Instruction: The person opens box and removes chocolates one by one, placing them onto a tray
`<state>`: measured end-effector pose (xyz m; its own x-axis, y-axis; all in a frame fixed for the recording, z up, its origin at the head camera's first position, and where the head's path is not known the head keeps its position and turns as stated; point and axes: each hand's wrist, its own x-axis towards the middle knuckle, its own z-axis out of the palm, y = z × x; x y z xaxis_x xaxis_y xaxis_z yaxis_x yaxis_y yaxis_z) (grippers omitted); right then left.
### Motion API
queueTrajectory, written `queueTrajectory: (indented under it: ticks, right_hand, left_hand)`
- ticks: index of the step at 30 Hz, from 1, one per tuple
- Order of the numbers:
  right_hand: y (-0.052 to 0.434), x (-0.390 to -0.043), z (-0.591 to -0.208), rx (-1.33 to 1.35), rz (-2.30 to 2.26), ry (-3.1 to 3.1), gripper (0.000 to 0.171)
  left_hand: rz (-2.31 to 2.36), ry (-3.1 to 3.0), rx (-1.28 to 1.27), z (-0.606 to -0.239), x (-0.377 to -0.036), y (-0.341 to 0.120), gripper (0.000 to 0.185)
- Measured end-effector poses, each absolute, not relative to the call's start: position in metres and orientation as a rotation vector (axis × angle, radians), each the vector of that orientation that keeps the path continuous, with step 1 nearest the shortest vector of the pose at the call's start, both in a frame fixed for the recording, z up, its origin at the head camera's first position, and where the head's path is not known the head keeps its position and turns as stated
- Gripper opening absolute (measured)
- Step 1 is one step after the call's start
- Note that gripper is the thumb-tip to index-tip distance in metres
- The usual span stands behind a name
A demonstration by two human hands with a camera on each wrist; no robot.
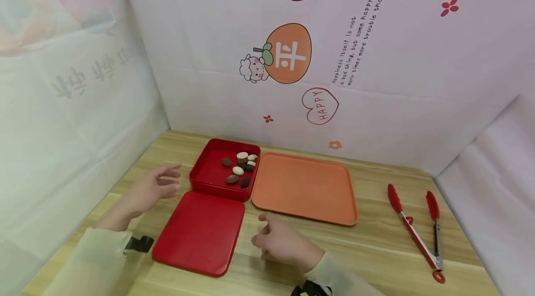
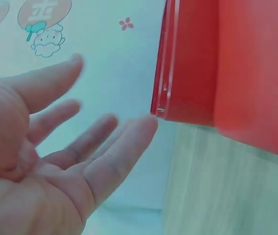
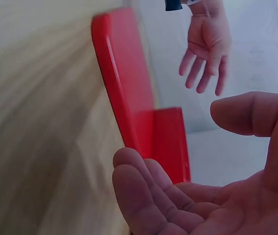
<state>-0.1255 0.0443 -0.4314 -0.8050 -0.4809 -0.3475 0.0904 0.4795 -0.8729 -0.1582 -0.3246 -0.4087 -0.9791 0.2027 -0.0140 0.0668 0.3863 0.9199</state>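
On a light wooden table (image 1: 368,245) sits a square red plastic box (image 1: 209,176) holding small brown and white oval pieces (image 1: 239,168). Its flat red lid (image 1: 199,232) lies just in front of it. Left hand (image 1: 151,189) hovers beside the box with fingers spread and relaxed, holding nothing. Right hand (image 1: 281,242) rests near the lid's right edge, fingers loosely curled, also empty. An orange rectangular tray (image 1: 304,188) touches the box's right side. Red-tipped metal tongs (image 1: 415,228) lie well apart, far right.
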Motion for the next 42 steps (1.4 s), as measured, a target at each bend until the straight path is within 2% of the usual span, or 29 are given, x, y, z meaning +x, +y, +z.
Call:
queueTrajectory:
  ticks: [7,18,31,42]
  right_hand:
    - [0.081,-0.133,-0.413,-0.340,-1.384,2.174,0.064]
    - [0.123,-0.135,-0.398,-0.336,-1.495,2.142,0.062]
    - [0.151,-0.138,-0.401,-0.223,-1.526,2.228,0.055]
    - [0.164,-0.139,-0.402,-0.253,-1.539,2.212,0.054]
  left_hand:
    - [1.784,2.350,0.173,-0.407,-0.189,-0.330,0.081]
    - [1.911,2.124,0.158,-0.438,-0.225,-0.331,0.076]
    - [1.857,2.105,0.167,-0.450,-0.236,-0.329,0.072]
    - [1.849,2.071,0.227,-0.456,-0.245,-0.333,0.065]
